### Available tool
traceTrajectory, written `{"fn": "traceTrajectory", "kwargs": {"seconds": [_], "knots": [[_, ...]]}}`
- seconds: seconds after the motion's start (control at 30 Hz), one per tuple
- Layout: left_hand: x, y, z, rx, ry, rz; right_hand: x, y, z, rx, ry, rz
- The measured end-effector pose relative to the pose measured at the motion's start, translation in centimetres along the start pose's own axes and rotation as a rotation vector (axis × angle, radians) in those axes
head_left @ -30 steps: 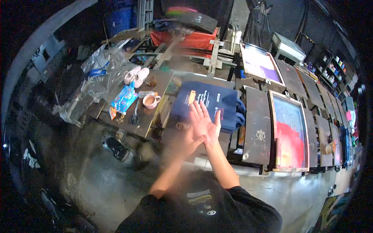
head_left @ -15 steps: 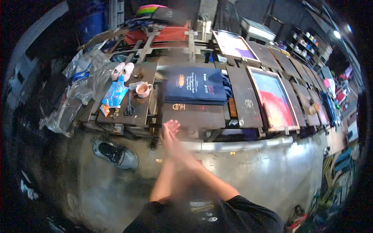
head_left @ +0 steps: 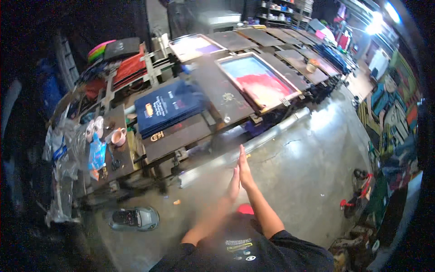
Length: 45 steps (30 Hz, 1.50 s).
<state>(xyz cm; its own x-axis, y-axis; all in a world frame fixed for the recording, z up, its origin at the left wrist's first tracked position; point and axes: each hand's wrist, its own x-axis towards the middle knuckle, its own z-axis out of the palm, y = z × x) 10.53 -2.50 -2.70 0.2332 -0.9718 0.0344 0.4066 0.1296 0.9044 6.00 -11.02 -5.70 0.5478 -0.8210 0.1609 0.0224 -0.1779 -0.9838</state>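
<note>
My left hand (head_left: 234, 185) and my right hand (head_left: 245, 171) are raised in front of my body, palms facing each other. Their fingers are stretched out straight, and the palms come close together near the wrists; whether they touch I cannot tell. Neither hand holds anything. Beyond them, at the table edge, lies a dark board (head_left: 181, 136). On it rests a stack of navy printed fabric pieces (head_left: 165, 109), apart from both hands. A wooden-framed screen (head_left: 258, 81) with red and blue areas lies further right.
At the left end of the table are a pink mug (head_left: 118, 137), dark scissors (head_left: 115, 161), a blue packet (head_left: 97, 153) and pale shoes (head_left: 94, 128). A second framed screen (head_left: 195, 46) lies at the back. A grey car-shaped object (head_left: 140, 219) stands on the floor.
My view has turned to the right, so the table slides left and slants. My hands have swung right and away from the stack, and the palms, earlier pressed together, now show a slight gap.
</note>
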Motion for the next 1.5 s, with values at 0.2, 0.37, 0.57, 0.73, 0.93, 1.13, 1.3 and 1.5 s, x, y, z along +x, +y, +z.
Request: {"fn": "traceTrajectory", "kwargs": {"seconds": [0.2, 0.37, 0.57, 0.73, 0.93, 1.13, 1.3, 1.5], "knots": [[5.7, -6.1, 5.3, -0.040, -0.168, 0.102, -3.7, 0.7, -7.9, -0.098, 0.150, 0.080], [9.0, -11.0, 19.4, -0.374, -0.233, -0.102, -6.9, -0.7, -20.0, -0.101, 0.346, -0.063], [10.2, -24.0, 33.9, -0.619, -0.572, -0.430, -14.5, -3.2, -37.0, -0.290, 0.685, -0.079], [6.2, -24.5, 47.1, -0.139, -0.799, -0.464, -21.0, -0.5, -48.7, -0.185, 0.974, -0.095], [4.1, -28.3, 51.2, -0.033, -0.990, -0.755, -26.1, 0.8, -55.5, -0.137, 1.267, 0.143], [9.4, -31.3, 57.0, -0.127, -0.875, -0.948, -24.4, 2.0, -59.7, -0.190, 1.229, 0.160], [15.7, -32.7, 61.6, -0.124, -0.997, -0.807, -20.6, 0.8, -64.5, -0.377, 1.314, 0.192], [24.3, -32.1, 65.5, -0.117, -1.167, -0.746, -14.2, 0.0, -71.5, -0.338, 1.451, 0.141]]}}
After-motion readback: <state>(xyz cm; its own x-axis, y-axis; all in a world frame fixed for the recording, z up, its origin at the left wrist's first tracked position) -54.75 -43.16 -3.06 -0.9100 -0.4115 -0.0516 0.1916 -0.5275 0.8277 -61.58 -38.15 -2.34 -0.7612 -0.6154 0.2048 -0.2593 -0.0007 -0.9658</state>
